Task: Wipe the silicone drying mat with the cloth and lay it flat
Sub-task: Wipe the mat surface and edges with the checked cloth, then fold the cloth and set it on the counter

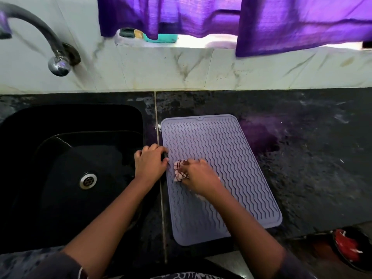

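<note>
My right hand (198,178) is clenched round the bunched cloth (179,171), pressing it on the left side of the silicone drying mat (231,158). My left hand (150,163) curls its fingers over the mat's left edge, pinning it. The mat lies flat at the counter's (312,158) left end beside the sink (60,158). I judge wiping is mid-way; next I sweep rightward over the ridges.

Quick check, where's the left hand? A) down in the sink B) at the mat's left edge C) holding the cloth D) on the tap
B: the left hand holds the left edge of the mat, beside the sink; the right hand has the cloth.
</note>
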The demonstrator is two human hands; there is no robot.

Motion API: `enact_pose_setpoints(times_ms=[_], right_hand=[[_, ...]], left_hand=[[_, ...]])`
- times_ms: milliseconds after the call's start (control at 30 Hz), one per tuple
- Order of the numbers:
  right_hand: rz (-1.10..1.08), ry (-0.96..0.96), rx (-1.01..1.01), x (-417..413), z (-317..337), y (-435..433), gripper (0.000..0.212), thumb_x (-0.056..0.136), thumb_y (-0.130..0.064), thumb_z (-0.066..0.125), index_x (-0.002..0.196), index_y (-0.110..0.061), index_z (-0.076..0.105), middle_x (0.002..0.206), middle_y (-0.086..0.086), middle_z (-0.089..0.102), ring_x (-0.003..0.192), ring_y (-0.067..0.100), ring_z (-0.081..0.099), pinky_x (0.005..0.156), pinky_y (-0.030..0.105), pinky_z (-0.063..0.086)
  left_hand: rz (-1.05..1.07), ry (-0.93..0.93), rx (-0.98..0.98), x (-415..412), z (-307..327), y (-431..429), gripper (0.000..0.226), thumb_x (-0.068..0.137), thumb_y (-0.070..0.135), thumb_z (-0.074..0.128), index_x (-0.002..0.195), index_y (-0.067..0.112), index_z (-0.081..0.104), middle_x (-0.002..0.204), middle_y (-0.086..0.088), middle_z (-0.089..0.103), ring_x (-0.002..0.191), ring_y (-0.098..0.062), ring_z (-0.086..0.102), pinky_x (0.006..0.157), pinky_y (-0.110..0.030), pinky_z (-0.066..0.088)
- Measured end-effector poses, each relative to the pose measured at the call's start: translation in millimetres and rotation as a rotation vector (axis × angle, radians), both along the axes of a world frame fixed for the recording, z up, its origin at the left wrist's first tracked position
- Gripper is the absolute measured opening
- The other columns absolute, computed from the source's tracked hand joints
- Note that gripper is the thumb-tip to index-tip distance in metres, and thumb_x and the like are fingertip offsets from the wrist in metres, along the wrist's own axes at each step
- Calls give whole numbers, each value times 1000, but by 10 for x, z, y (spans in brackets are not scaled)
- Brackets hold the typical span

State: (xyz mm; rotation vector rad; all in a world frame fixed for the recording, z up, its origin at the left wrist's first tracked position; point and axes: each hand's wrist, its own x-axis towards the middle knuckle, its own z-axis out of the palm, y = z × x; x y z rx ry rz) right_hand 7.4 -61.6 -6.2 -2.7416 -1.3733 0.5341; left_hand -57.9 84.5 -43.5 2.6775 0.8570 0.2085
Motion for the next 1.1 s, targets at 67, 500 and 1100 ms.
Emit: enact_pose_setpoints(times_ms=[67,500,1100], right_hand=[[-62,158,139,60,107,-59,42,88,-32,58,129,-27,52,129,-2,51,120,21,42,102,37,35],[-471,404,612,737,-107,-517,51,87,-25,64,135,-26,45,137,-3,50,123,14,48,105,39,40],[-465,445,115,1000,95,-427,24,75,-29,75,90,-17,61,97,2,63,93,18,56,79,31,46]], left_hand=[[1,-83,-30,-17,-9,-22,32,90,30,56,122,29,58,125,3,56,117,-20,48,102,-40,29],[11,-243,-983,244,111,-229,52,79,9,72,128,16,56,124,0,61,112,-13,57,97,-25,44],[36,-181,-716,210,127,-408,54,78,18,74,126,31,53,126,3,56,114,-14,55,100,-33,45]])
